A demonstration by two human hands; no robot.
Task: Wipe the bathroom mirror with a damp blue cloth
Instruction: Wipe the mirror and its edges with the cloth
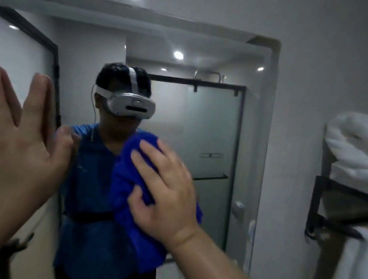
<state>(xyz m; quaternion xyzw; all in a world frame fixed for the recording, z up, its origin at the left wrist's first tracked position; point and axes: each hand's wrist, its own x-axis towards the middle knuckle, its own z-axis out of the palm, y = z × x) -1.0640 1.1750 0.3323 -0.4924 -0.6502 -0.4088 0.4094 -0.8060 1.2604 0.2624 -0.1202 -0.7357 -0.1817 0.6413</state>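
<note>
Right hand [164,192] first: no closed grip here, the fingers lie spread and nearly straight over the cloth [123,175], thumb tucked against a fold, palm pushing it onto the mirror [215,132]. The cloth sits bunched under the palm at chest height in the reflection, with a loose tail hanging below the wrist. It looks soft, thick and light, so it should mould to the glass. Damp, it will likely drag a little and slide out from under flat fingers. The better hold, I'd judge, is on that bunched middle, gathering the tail in. The glass is hard and fragile, so broad even pressure suits it. Left hand [8,134] is splayed open, seemingly flat on the glass. Off right, white towels [365,155] sit on a rack [337,208].
</note>
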